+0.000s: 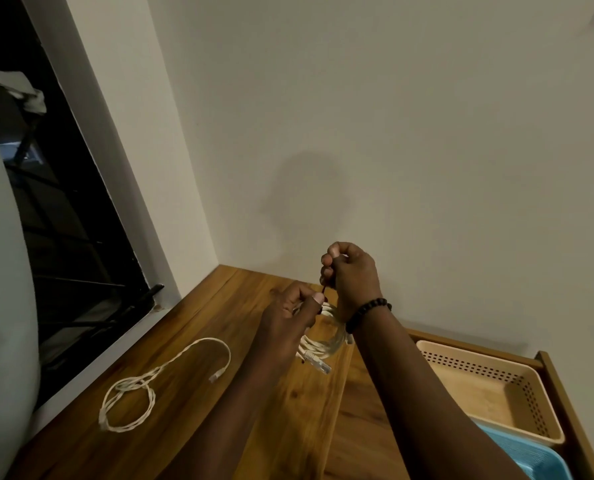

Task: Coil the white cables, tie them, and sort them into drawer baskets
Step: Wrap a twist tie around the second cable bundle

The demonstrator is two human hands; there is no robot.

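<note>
So a coiled white cable with a clear plug end [318,342] was being held up just above the brown wooden bench [198,341], near the back corner by the plain wall [392,133]. The left hand [288,315] was clamped around the left side of the coil, thumb pressed over the top of the loops. The right hand [349,271] was raised a bit higher, fingers curled tight and pinching a thin dark red tie [323,289], which was stretched down to the coil right by the left thumb. Whether the tie was already knotted couldn't be made out, too small and too dim. A dark beaded bracelet [368,311] was worn on the right wrist.

A second cable, a loose white twisted one [129,389], was left lying on the bench well to the left of the hands, looped roughly with one end curving off toward the right and a small plug at its tip.

Over on the right, an open wooden drawer [562,393] was seen with a beige perforated plastic basket [489,372] sitting in it, and a light blue plastic basket [531,455] just in front of that, partly hidden by the right forearm. A dark barred window [63,202] was visible along the left side.
</note>
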